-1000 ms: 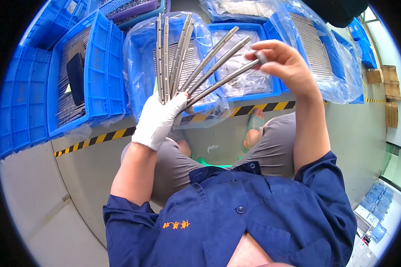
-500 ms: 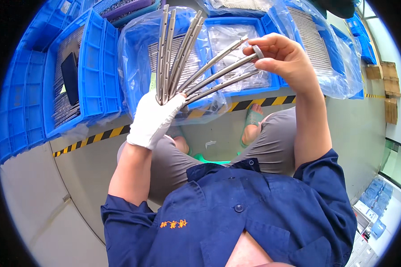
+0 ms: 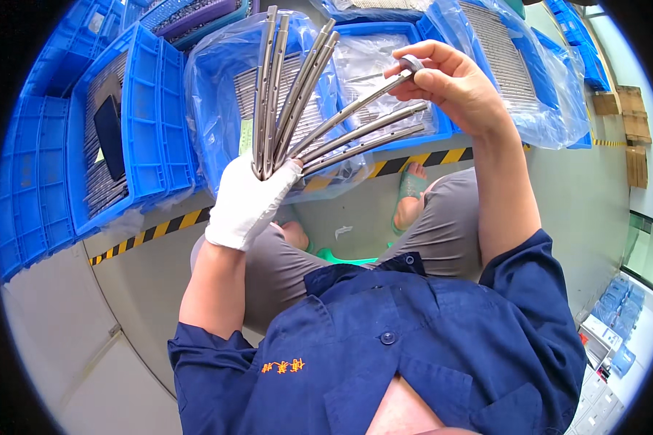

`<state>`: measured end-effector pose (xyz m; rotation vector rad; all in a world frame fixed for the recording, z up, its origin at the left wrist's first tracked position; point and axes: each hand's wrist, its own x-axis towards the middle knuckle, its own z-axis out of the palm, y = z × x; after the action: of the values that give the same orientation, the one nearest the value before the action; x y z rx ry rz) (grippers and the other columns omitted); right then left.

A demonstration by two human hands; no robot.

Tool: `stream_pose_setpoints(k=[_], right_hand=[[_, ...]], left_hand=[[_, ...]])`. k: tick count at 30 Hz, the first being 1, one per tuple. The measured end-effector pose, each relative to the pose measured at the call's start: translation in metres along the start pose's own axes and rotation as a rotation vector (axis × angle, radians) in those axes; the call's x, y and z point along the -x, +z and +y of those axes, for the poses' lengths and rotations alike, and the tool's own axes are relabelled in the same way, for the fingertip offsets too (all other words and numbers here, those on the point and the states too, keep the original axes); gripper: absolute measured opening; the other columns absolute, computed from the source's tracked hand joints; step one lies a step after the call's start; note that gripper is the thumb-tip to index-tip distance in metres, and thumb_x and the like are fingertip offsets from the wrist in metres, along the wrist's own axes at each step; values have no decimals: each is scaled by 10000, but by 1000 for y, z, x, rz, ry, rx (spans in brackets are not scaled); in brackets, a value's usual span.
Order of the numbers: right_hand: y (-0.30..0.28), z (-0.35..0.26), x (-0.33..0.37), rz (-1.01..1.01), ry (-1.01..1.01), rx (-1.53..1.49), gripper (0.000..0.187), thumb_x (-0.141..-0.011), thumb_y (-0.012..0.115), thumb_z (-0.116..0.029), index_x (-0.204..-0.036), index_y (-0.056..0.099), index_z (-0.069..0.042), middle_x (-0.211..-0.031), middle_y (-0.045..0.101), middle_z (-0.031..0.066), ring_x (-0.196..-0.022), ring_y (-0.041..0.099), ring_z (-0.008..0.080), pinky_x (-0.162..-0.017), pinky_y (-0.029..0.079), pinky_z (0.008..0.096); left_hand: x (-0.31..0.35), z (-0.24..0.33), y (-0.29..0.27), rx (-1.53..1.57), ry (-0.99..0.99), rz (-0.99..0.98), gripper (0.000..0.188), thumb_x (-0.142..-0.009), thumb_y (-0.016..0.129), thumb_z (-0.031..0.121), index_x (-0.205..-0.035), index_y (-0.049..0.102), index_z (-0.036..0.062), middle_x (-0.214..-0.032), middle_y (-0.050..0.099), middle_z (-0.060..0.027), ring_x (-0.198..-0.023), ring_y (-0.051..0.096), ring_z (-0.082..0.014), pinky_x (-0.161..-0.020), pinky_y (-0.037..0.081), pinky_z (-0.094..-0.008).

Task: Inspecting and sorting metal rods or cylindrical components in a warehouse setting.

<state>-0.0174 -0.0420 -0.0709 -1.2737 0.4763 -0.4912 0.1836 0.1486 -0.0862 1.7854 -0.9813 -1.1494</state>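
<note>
My left hand (image 3: 245,201), in a white glove, is closed around the lower ends of several slim steel rods (image 3: 272,94) with small holes along their sides. The rods fan out, one bunch pointing away from me and three spread toward the right. Between the thumb and fingers of my bare right hand (image 3: 457,87) is a small, dark, knurled round piece (image 3: 411,63). It sits at the tip of the uppermost right-hand rod (image 3: 352,107); how far the rod enters it is hidden by my fingers.
Beyond my hands, a plastic-lined blue crate (image 3: 204,116) holds rows of similar rods. Another lined crate (image 3: 442,130) stands beside it, with rods in a crate (image 3: 497,43) farther right. At left, a dark phone (image 3: 109,134) lies on rods inside a blue crate (image 3: 141,123). Striped tape (image 3: 159,230) marks the floor.
My right hand has shifted the knurled piece off the middle rod of the right-hand three and up to the tip of the uppermost one. My left hand keeps its hold.
</note>
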Motion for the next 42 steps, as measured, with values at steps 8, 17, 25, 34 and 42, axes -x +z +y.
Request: stream_pose_setpoints(k=[8, 17, 25, 34, 42], right_hand=[[8, 13, 0, -2, 77, 111, 285, -745, 631, -104, -1003, 545, -20, -891, 601, 96, -824, 597, 166, -759, 463, 262], [-8, 1, 5, 123, 113, 127, 230, -798, 577, -165, -984, 535, -35, -859, 598, 78, -754, 593, 125, -700, 485, 232], [2, 9, -2, -148, 106, -169, 384, -746, 647, -191, -1051, 508, -4, -884, 590, 80, -764, 610, 151, -730, 499, 287], [11, 8, 8, -118, 150, 136, 296, -712, 631, -45, -991, 546, 7, -904, 604, 106, -820, 595, 162, -777, 473, 278], [1, -3, 6, -101, 23, 10, 383, -707, 675, -204, -1014, 536, -24, -951, 598, 143, -899, 576, 181, -795, 454, 268]], left_hand=[[-1, -6, 0, -83, 48, 51, 228, -753, 603, 203, -869, 597, 7, -647, 575, -56, -566, 498, -124, -545, 415, -265], [-3, -6, -9, 229, -114, -66, 264, -775, 582, 195, -956, 594, 3, -741, 557, -9, -652, 471, -66, -573, 388, -217], [11, 6, -3, 351, -208, -451, 365, -751, 613, 256, -1008, 574, -1, -801, 566, -10, -706, 497, -71, -586, 395, -195], [9, 0, 0, 295, -259, -467, 407, -748, 615, 288, -1043, 563, 13, -811, 568, -13, -666, 479, -57, -543, 379, -181], [8, 7, 1, 220, -121, -447, 375, -742, 613, 270, -1025, 569, 27, -788, 560, -14, -646, 464, -50, -523, 375, -185]])
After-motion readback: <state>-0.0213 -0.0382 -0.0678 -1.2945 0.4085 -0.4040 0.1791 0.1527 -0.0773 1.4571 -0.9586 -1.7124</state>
